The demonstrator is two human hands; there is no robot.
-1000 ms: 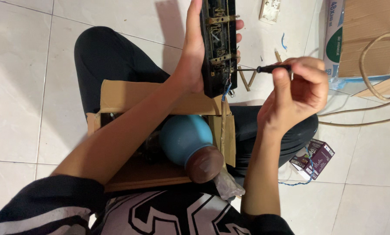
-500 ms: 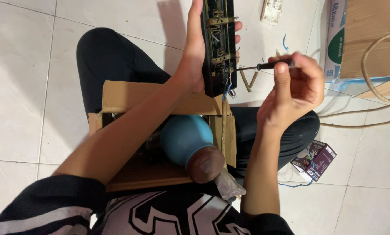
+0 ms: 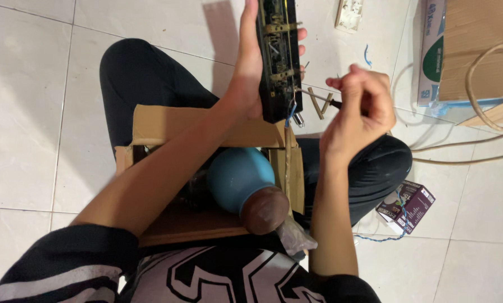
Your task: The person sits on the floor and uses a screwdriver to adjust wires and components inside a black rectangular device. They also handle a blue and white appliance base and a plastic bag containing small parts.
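My left hand (image 3: pixel 250 73) grips a long black electrical strip (image 3: pixel 279 59) with brass contacts, holding it upright above my lap. My right hand (image 3: pixel 357 109) is closed around a thin dark screwdriver whose shaft (image 3: pixel 313 92) reaches toward the right side of the strip; the hand hides most of the tool. Just below the strip's lower end hangs a short blue wire (image 3: pixel 289 115). An open cardboard box (image 3: pixel 167 126) rests on my crossed legs, holding a teal rubber bulb (image 3: pixel 237 178) with a brown end (image 3: pixel 264 210).
A small purple carton (image 3: pixel 407 206) and a blue wire lie on the white tiled floor by my right knee. At the upper right sit a flat cardboard package (image 3: pixel 470 50), a beige hose loop (image 3: pixel 490 92), and a white wall fitting (image 3: pixel 349 14).
My right hand has rolled over the screwdriver, now covering its handle, and shifted slightly. The strip stays held in place by my left hand.
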